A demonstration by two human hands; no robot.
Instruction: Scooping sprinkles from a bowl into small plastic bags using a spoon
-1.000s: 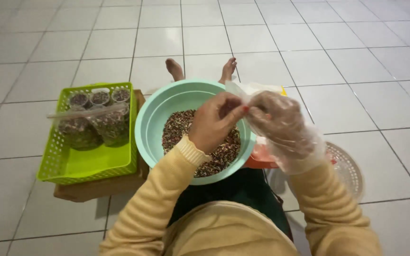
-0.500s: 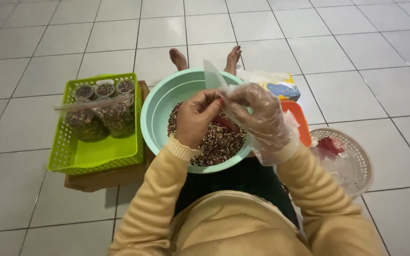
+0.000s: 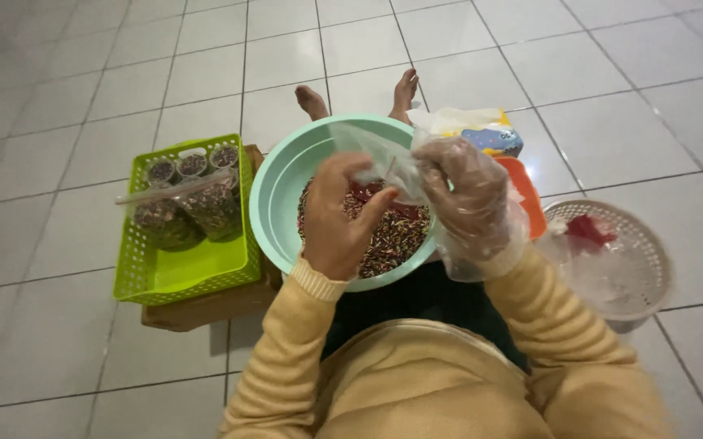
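A mint-green bowl (image 3: 286, 183) full of a dark speckled mix (image 3: 396, 236) rests on my lap. Above it, both hands hold a small clear plastic bag (image 3: 367, 150). My left hand (image 3: 339, 219) is bare and pinches the bag's near side. My right hand (image 3: 465, 191) wears a loose clear plastic glove and grips the bag's right edge. The bag is stretched between the two hands over the bowl.
A lime-green basket (image 3: 180, 272) on a brown board at the left holds filled bags and small cups. An orange lid (image 3: 526, 199) and a snack packet (image 3: 485, 134) lie right of the bowl. A white round basket (image 3: 652, 260) with plastic and something red stands at the right. My bare feet (image 3: 359, 93) rest on the tiled floor.
The hands have drawn apart and lifted, and the clear bag is now spread open between them. The view has shifted, showing more of the white basket.
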